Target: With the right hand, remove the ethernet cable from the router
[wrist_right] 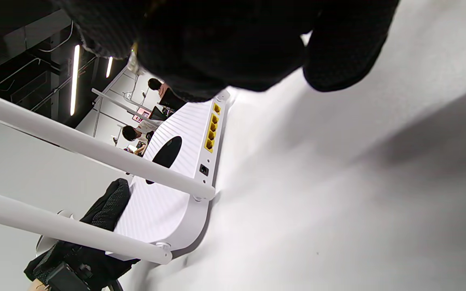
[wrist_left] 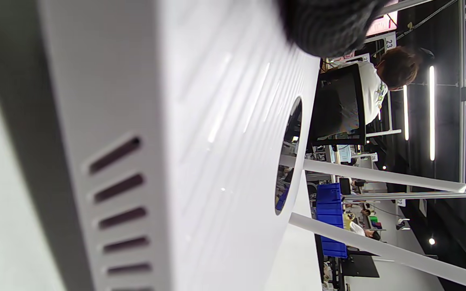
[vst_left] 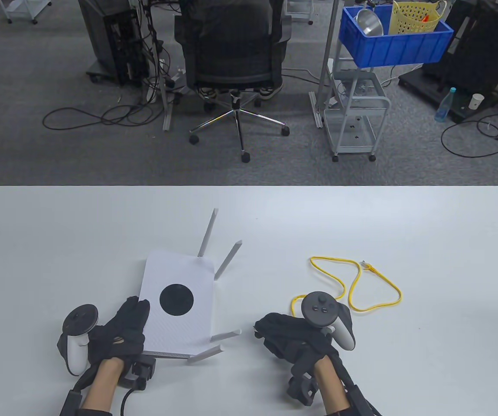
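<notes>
The white router [vst_left: 179,299] with a black disc on top lies flat on the table [vst_left: 426,242]. My left hand [vst_left: 123,329] rests flat on its near left corner. The yellow ethernet cable [vst_left: 376,305] lies looped on the table to the right of the router, its free plug [vst_left: 366,264] at the far end. Its near end runs under my right hand [vst_left: 281,331], which rests on the table with curled fingers beside the router's right edge. In the right wrist view the router's yellow ports [wrist_right: 211,127] hold no cable.
Two router antennas [vst_left: 207,234] point away from me. Two more [vst_left: 225,334] stick out toward my right hand. Beyond the table's far edge stand an office chair [vst_left: 235,56] and a cart with a blue bin [vst_left: 394,43].
</notes>
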The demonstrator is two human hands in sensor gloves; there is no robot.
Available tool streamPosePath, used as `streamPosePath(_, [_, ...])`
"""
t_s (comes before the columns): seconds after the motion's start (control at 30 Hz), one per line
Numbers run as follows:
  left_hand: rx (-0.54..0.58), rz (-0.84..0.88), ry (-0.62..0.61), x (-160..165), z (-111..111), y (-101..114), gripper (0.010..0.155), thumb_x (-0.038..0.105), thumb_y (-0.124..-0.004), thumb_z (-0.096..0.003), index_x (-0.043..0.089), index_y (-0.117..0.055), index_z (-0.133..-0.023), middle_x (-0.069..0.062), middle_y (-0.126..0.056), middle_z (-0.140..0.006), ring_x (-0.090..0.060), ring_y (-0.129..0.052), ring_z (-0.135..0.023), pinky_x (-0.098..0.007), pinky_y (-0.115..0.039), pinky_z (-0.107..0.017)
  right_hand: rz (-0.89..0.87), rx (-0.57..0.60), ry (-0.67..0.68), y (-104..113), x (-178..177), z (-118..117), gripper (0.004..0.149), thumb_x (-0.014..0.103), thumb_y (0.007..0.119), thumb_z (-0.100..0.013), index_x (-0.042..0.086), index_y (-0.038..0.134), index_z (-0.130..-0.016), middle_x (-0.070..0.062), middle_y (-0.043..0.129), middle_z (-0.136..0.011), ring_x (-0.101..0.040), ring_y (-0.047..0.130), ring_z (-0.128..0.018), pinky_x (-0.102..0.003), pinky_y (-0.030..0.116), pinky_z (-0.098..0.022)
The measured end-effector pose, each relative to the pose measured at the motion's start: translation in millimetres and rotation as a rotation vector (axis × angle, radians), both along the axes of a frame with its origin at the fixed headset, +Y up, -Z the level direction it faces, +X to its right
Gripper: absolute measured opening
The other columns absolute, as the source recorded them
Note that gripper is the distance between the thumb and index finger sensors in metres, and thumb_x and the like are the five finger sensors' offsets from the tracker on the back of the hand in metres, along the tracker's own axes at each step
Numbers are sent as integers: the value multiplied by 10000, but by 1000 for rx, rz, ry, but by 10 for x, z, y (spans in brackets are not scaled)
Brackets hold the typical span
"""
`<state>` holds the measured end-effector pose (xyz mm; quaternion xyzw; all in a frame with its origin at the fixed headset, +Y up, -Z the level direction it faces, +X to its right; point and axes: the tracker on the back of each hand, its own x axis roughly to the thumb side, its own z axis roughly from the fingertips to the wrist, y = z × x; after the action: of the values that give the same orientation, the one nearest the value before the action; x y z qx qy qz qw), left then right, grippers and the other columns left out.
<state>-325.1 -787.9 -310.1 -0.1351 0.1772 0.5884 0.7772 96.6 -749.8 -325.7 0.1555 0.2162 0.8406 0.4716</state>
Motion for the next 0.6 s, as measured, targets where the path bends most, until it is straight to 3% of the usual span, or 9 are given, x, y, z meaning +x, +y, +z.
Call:
streamPosePath(0.43, [-14,-3,-37,42,4,-5,755,517,-673,-581,70,-375,-1112,-206,-856,-899,-316,-1080,-568,-427,-882,-411,30,7,-7,-14,2,-1,562,494,661,-568,48,788,-885,-29,921,-552,-149,922,-360,-550,750,-594])
streamPosePath(0.53, [-22,-80,-73,67,-2,39,790,536,-673,-571,63,-347,-1112,-213,-830,-918,-332,-1055,-582,-440,-859,-426,39,4,-7,-18,0,2,563,495,659,-569,48,787,-887,-32,921,-555,-152,922,-363,-550,749,-594])
streamPosePath(0.6, [-52,-222,-129,98,-9,86,812,556,-675,-561,70,-332,-1114,-206,-816,-933,-316,-1044,-586,-441,-845,-433,45,3,-6,-20,-3,3,563,494,658,-569,49,786,-888,-33,922,-556,-154,923,-364,-551,748,-595])
